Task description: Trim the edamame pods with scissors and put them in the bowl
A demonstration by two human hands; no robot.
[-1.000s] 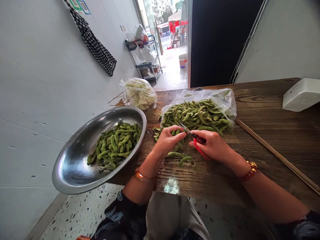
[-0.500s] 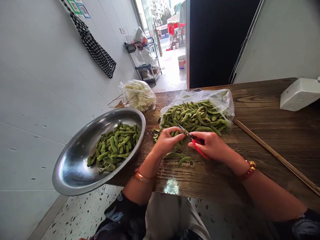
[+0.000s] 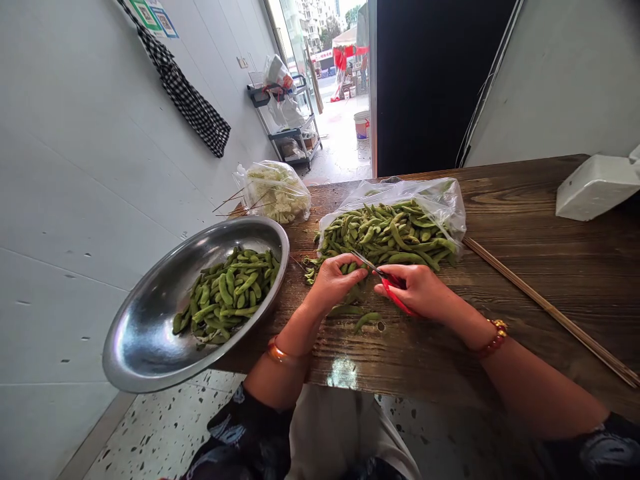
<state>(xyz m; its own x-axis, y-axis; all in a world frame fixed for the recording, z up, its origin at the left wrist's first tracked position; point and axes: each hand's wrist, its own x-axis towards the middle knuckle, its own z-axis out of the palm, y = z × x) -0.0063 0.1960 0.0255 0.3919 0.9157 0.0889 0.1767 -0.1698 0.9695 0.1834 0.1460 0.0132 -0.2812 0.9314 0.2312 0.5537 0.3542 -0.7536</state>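
Note:
Red-handled scissors [image 3: 396,297] are gripped in my right hand [image 3: 423,290], their blades pointing up and left toward my other hand. My left hand [image 3: 336,280] pinches a green edamame pod, mostly covered by the fingers, right beside the blades. Behind both hands, a heap of edamame pods [image 3: 390,230] spills from a clear plastic bag [image 3: 445,200]. A couple of loose pods [image 3: 367,321] lie on the wood just below my hands. To the left, a large steel bowl [image 3: 145,333] holds another pile of pods [image 3: 235,290].
The wooden table [image 3: 525,267] carries a bag of pale cauliflower-like pieces [image 3: 277,190] at the back left. Thin sticks [image 3: 550,310] lie along the right, with a white box [image 3: 595,187] beyond. The bowl overhangs the table's left edge. A cart [image 3: 290,120] stands by the doorway.
The view has shifted very slightly. Both hands keep nearly the same place, with the scissors still at the left fingertips.

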